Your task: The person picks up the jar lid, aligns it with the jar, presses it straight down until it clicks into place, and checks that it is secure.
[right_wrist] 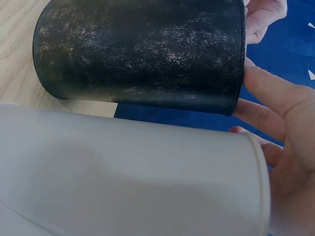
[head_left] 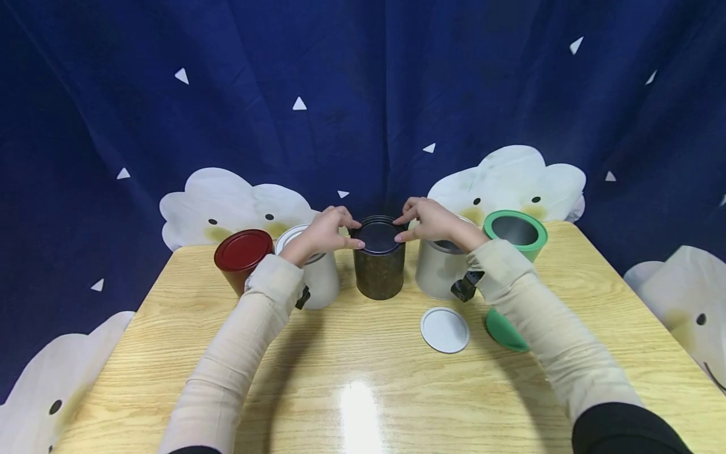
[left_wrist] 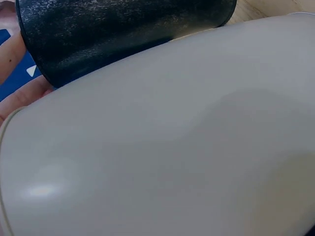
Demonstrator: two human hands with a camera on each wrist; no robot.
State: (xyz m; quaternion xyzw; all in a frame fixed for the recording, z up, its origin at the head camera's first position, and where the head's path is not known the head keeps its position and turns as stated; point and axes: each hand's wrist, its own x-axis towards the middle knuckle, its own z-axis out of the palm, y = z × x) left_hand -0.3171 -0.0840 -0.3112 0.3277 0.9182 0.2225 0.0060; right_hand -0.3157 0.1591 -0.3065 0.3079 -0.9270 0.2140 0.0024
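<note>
A scuffed black can [head_left: 380, 277] stands upright mid-table, with a black lid [head_left: 379, 237] on its top. My left hand [head_left: 326, 234] holds the lid's left edge, thumb toward the front and fingers toward the back. From the other side my right hand [head_left: 431, 224] holds the lid's right edge in the same way. In the right wrist view, thumb and fingers are right at the rim of the black can [right_wrist: 142, 54]. The left wrist view is mostly filled by a white can [left_wrist: 147, 137], with left fingertips showing beyond it at the black can's rim.
A dark red lidded can [head_left: 244, 252] stands at far left, beside a white can [head_left: 321, 284]. To the right are an open white can [head_left: 433, 271] and an open green can [head_left: 515, 230]. A white lid [head_left: 445, 330] and a green lid [head_left: 505, 331] lie on the wooden table [head_left: 317, 391].
</note>
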